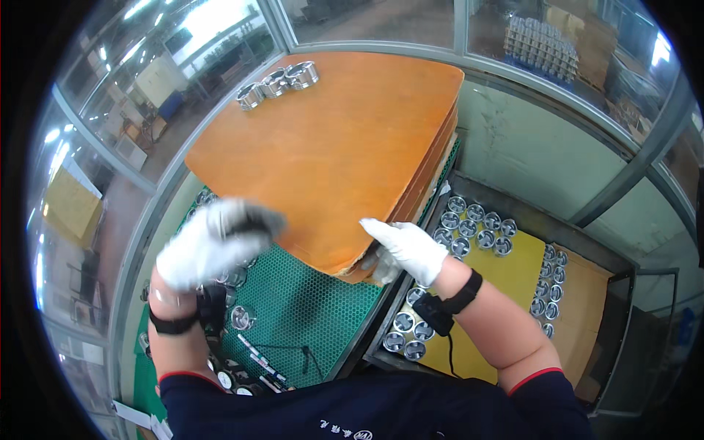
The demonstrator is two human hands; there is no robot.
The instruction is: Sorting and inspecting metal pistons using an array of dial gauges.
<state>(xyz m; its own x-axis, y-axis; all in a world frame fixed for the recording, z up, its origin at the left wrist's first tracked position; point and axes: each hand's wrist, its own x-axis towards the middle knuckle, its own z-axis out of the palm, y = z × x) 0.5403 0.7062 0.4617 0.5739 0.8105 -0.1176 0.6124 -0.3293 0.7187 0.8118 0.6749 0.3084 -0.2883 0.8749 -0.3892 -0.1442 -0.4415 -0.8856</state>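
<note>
My right hand, in a white glove, grips the near corner of a stack of orange-brown boards. Its thumb lies on the top face and the fingers curl beneath the edge. My left hand, also gloved, hovers at the boards' near left edge. Motion smears its fingers, and a dark patch shows between them; whether it holds anything is unclear. Three shiny metal pistons stand in a row at the far left of the top board.
Green perforated matting covers the bench below, with a loose piston, pens and round dial gauges. At right, a dark-framed tray holds yellow sheeting and several pistons. Framed windows enclose the bench.
</note>
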